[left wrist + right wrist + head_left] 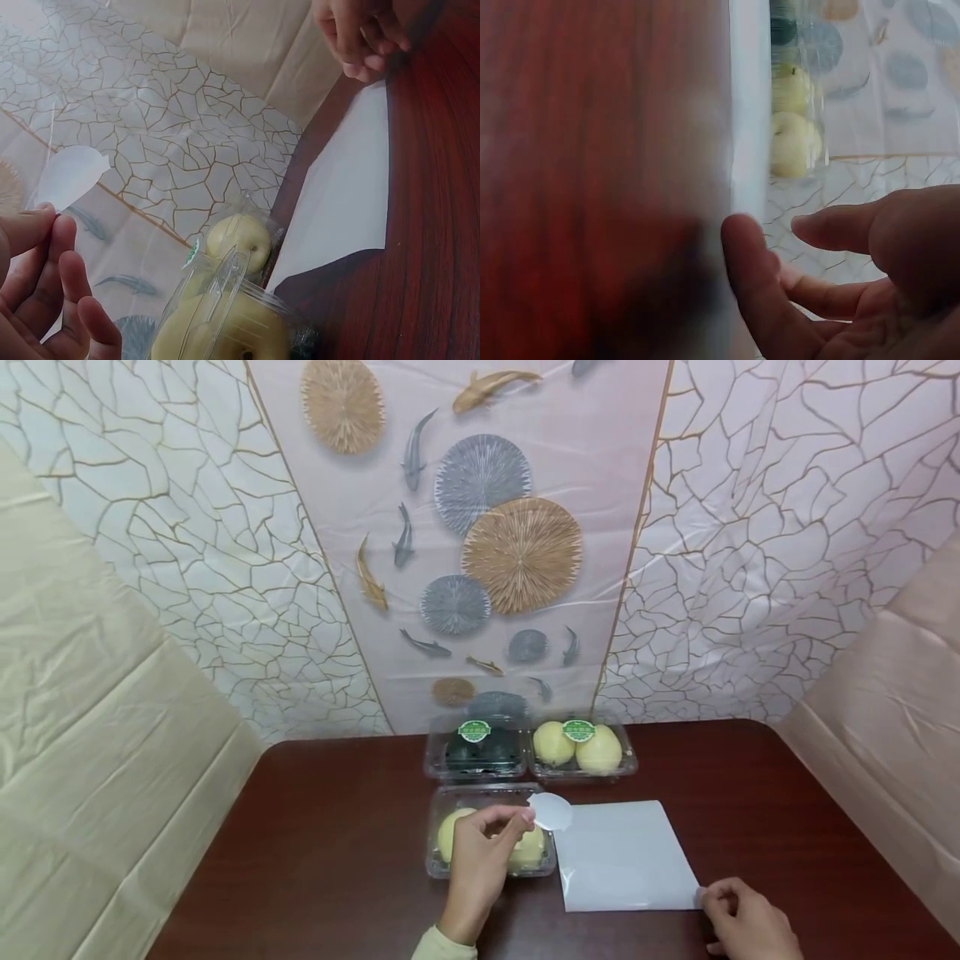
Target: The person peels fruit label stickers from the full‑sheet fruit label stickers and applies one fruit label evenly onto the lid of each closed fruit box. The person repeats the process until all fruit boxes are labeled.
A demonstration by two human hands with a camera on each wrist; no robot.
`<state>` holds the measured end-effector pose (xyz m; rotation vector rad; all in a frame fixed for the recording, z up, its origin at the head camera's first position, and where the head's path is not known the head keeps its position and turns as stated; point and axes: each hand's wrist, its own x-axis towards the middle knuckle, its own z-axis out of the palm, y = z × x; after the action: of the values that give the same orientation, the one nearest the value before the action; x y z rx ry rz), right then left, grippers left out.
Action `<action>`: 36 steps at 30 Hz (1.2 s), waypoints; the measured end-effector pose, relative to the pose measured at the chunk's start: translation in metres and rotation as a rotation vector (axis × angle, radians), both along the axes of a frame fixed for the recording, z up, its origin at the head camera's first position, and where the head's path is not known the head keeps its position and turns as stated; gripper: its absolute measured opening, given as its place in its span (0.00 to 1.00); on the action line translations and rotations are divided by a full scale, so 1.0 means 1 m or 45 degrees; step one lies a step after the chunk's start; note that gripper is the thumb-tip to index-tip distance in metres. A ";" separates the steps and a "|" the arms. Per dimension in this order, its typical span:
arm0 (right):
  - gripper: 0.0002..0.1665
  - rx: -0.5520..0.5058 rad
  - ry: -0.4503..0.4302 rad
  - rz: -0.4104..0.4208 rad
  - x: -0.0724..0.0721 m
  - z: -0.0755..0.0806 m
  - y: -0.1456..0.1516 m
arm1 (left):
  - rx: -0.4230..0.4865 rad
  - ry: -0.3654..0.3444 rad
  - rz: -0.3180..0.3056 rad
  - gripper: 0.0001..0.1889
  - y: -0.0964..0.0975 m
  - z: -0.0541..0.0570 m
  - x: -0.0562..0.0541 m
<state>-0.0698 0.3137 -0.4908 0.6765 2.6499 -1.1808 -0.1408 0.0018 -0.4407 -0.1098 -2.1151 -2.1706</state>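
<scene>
My left hand (480, 860) pinches a round white sticker (552, 812) by its edge between thumb and index finger, plain side showing. In the head view that hand overlaps a clear plastic box (491, 792) of pale yellow fruit (527, 847). A glossy white sheet (626, 856) lies to the right of this box. My right hand (750, 920) is at the sheet's near right corner. In the right wrist view its index fingertip (740, 225) meets the sheet's edge (748, 112), with the thumb (832, 226) held apart.
Behind stand two more clear boxes with green labels, one holding dark fruit (487, 747), the other two pale yellow fruits (598, 749). They stand at the back of the dark red wooden table (337, 843), before a patterned cloth wall (487, 652).
</scene>
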 end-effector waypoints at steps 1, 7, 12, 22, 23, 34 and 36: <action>0.17 0.056 0.003 0.017 0.000 0.003 -0.002 | 0.000 0.001 0.003 0.08 0.000 0.000 0.000; 0.18 0.201 0.119 0.040 -0.001 0.023 -0.023 | -0.003 0.011 0.027 0.07 -0.001 -0.001 0.000; 0.17 0.259 0.257 0.021 -0.002 0.040 -0.044 | 0.013 0.025 0.072 0.06 -0.005 -0.002 0.001; 0.06 0.285 0.893 -0.007 0.004 0.066 -0.102 | 0.041 0.048 0.141 0.05 -0.009 -0.002 0.004; 0.06 0.267 0.960 -0.012 0.003 0.067 -0.109 | 0.044 0.044 0.145 0.05 -0.008 -0.003 0.004; 0.12 -0.067 1.188 -0.018 -0.007 0.067 -0.169 | 0.036 0.063 0.219 0.07 0.001 -0.007 0.008; 0.11 -0.075 1.155 0.007 -0.009 0.065 -0.175 | 0.019 0.091 0.251 0.06 0.004 -0.010 0.009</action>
<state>-0.0785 0.1389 -0.4256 0.1017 3.2538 -1.8973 -0.1316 0.0061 -0.4504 0.0218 -1.9794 -2.0384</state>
